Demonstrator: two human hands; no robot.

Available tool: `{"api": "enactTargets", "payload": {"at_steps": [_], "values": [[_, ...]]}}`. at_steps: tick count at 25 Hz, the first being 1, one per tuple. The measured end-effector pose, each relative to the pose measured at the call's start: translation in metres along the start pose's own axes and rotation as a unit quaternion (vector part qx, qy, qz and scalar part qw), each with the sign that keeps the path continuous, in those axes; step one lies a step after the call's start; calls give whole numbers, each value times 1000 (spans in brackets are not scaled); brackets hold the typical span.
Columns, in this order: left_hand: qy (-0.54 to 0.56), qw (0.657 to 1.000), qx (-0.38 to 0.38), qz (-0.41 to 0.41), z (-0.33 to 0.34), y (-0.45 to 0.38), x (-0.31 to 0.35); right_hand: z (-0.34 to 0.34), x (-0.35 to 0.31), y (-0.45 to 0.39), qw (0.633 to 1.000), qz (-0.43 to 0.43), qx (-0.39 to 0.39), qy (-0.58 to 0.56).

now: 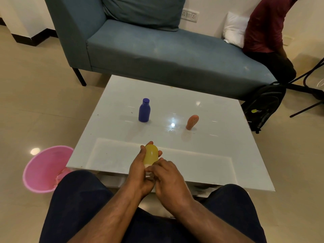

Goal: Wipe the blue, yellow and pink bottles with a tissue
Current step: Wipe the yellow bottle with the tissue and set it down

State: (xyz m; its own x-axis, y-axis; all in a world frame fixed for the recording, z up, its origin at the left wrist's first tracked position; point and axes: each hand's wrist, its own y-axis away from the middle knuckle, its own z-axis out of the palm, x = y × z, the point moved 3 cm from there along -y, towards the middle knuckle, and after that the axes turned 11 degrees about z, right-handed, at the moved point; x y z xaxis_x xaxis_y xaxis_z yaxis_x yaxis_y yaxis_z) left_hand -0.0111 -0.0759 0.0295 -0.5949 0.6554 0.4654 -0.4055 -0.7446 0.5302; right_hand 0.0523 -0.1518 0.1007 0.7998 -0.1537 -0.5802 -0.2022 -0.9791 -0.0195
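Three bottles total, all placed relative to the white glass table (219, 155). One blue bottle (144, 110) stands upright near the table's middle, left side, cap on. One pink bottle (192, 122) stands near the middle too, on the right side, well apart from the blue one; it looks more salmon-orange in this light and seems to lean a bit. One yellow bottle (150, 156) is in my hands over the table's near edge, rounded end pointing away from me.

No readable labels on any of the 3, no brand visible. Only writing I can spot is a yellow-green logo on the black backpack (263, 106) past the table's right edge on the floor, too blurry to read.

Hands: my left hand (140, 171) wraps the yellow bottle from the left side, fingers curled round its body w/ fingertips showing past the far end. My right hand (168, 179) is closed around the bottle's near end, and there's a bit of white between the two hands, prob the tissue (149, 170), though it's mostly hidden so can't swear to it. Both forearms come in over my knees.

One pink bucket (43, 170) sits on the floor off the table's near left corner. One blue-grey sofa (157, 50) sits beyond the table's far edge, w/ one other person (266, 32) at its right end.
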Motion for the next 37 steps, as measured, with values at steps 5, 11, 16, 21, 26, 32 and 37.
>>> {"api": "enactTargets", "payload": {"at_steps": [5, 11, 16, 21, 26, 32, 37], "values": [[16, 1000, 1, -5, 4, 5, -1, -11, 20, -31, 992, 97, 67, -41], [20, 999, 22, -25, 3, 3, 0, -14, 11, -16, 989, 86, 65, -98], [16, 999, 25, -22, 3, 3, 0, -22, 14, -51, 966, 170, 98, -171], [22, 1000, 4, -19, 7, 6, -2, -10, -1, -17, 986, 109, 55, -115], [-95, 995, 2, 19, 12, 11, -5, -21, 18, -58, 983, 138, 90, -80], [-29, 999, 6, -32, 2, 7, -4, -6, 7, -28, 996, 64, 61, -16], [-28, 999, 1, -38, 3, 7, -5, -13, 13, -47, 997, 58, 59, 3]]}}
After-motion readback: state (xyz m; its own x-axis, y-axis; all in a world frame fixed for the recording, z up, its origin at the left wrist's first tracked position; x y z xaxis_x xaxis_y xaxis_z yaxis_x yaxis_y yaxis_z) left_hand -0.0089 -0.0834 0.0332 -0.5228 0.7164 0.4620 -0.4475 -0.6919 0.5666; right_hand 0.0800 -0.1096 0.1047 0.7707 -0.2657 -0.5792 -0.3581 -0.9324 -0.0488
